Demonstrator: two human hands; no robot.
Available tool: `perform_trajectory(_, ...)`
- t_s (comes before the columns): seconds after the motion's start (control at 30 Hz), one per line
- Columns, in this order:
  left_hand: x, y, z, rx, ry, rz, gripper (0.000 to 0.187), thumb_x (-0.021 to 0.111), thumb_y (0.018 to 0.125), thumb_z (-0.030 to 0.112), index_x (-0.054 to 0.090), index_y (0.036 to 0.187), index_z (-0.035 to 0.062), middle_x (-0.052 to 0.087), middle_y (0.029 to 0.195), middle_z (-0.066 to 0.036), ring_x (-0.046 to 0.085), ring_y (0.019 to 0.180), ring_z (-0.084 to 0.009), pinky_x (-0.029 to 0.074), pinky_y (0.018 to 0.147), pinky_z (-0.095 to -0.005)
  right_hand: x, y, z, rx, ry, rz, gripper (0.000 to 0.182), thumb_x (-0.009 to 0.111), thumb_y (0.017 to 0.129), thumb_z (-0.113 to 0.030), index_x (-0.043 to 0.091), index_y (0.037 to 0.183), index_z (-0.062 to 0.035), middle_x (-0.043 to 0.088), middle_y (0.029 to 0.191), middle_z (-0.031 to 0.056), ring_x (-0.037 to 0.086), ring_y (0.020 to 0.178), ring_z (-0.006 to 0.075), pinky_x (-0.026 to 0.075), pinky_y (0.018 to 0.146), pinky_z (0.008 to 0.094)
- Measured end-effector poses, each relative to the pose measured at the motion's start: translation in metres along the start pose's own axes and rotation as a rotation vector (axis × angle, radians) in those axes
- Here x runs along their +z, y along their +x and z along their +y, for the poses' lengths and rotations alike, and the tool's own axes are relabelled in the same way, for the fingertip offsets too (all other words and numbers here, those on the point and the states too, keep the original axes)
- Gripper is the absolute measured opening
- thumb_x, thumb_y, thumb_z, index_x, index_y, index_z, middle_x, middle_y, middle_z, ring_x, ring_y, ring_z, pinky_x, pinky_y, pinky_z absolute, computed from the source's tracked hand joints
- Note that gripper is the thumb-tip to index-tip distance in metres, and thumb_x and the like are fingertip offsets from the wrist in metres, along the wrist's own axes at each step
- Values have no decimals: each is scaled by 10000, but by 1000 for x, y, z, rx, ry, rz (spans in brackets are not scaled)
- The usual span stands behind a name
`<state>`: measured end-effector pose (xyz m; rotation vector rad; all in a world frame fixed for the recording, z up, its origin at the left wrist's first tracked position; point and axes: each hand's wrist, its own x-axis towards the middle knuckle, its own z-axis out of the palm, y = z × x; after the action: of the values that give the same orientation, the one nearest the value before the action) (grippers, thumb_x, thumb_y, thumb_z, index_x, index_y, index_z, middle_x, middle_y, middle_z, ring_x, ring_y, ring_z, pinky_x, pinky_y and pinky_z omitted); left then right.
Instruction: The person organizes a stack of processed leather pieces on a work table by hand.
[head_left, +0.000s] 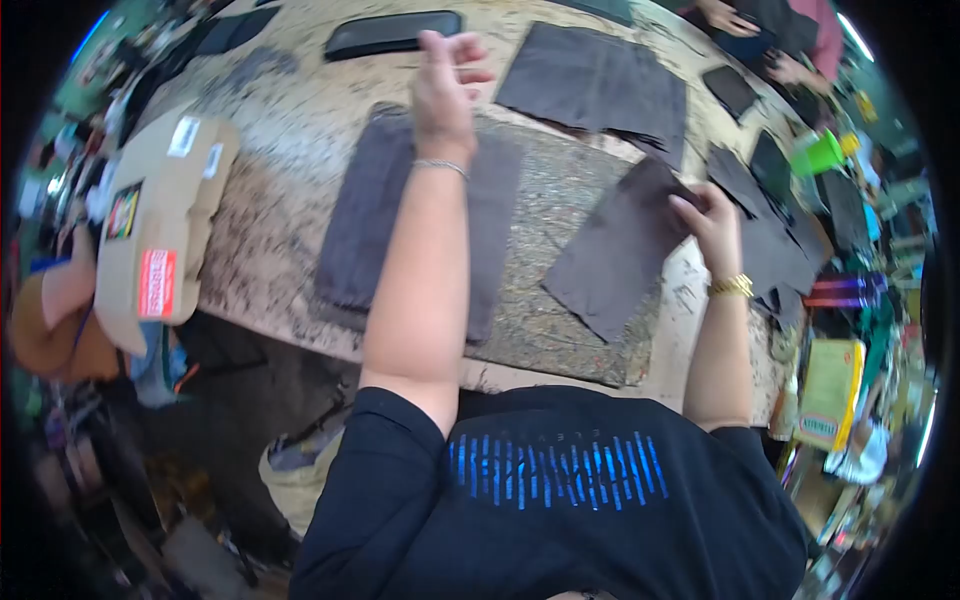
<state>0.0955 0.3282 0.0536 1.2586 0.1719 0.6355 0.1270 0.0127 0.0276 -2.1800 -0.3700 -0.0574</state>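
Note:
My right hand (712,225), with a gold bracelet at its wrist, pinches the upper right corner of a dark grey-brown fabric piece (612,255). That piece lies slanted across a worn, speckled board (545,230). My left hand (450,95) is raised over the far end of a stack of similar dark fabric (375,215), its fingers loosely apart with nothing in them. The left forearm covers part of the stack. Beyond the board, a larger dark fabric sheet (595,80) with a ragged near edge lies flat.
A black case (393,34) sits at the table's far side. On the left stands a cut cardboard piece (165,220) with labels. Dark scraps (765,235), a green bottle (818,153) and a yellow box (830,393) are on the right. Another person's hands (728,18) show at top right.

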Motion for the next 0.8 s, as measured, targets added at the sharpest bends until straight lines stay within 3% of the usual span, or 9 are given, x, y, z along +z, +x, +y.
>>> perform_trajectory(0.1,-4,-68,7,171,-70,-219,532,456,850,524,531,1089,54,570,1008,-51,521,943,-129,392,779,-252,-23,-23,-45,-171,86,-206,207,702,691,-62,498,711,-34,501,693,-14,429,608,64,338,547,213)
perform_trajectory(0.17,1,-118,-15,260,31,-403,699,661,737,447,408,1241,33,452,1231,-109,400,1180,-201,311,978,-330,-36,-37,-82,-328,46,-347,241,705,662,-24,467,692,-40,501,711,-2,413,624,66,312,558,212)
perform_trajectory(0.23,2,-153,-4,178,266,-608,938,767,635,366,253,1333,8,284,1371,-150,231,1298,-244,184,1058,-357,-42,-45,-107,-369,319,-455,261,716,624,-16,464,689,-36,494,698,13,409,613,74,304,547,222)
perform_trajectory(0.3,9,-173,4,-41,172,-651,893,752,666,277,233,1338,1,231,1399,-173,177,1319,-253,183,1057,-340,-43,-38,-114,-514,526,-510,301,743,610,-94,455,671,-33,497,688,44,429,596,102,311,540,226)
perform_trajectory(0.33,14,-184,-1,-73,17,-550,727,723,699,172,340,1291,-7,383,1310,-175,349,1233,-233,289,1002,-314,-45,-31,-118,-539,593,-554,306,742,619,-108,448,669,-38,492,681,46,429,588,107,312,534,232)
perform_trajectory(0.47,-11,-205,26,-252,217,-650,436,663,750,92,514,1143,-26,607,1005,-92,562,895,-143,438,794,-279,-23,-4,-136,-582,659,-448,261,720,663,-142,495,732,-28,507,693,39,449,598,115,335,550,238)
perform_trajectory(0.57,-38,-226,41,-311,182,-426,310,611,799,54,515,1080,-37,573,924,-21,511,856,-61,433,747,-231,14,29,-131,-419,573,-491,176,679,709,-70,551,821,-24,542,731,4,479,639,86,360,592,205)
perform_trajectory(0.67,-63,-216,43,-421,370,-106,244,614,790,36,525,1011,-14,546,806,12,470,626,-15,393,534,-173,78,55,-99,-207,588,-575,153,672,732,-40,570,846,-37,564,755,-27,502,687,38,404,630,177)
perform_trajectory(0.8,-95,-201,17,-284,681,63,321,602,769,6,489,1068,-22,495,690,23,461,585,-17,382,509,-179,161,66,-53,-175,490,-525,214,682,734,-54,591,927,-38,593,788,-33,537,730,48,452,685,202)
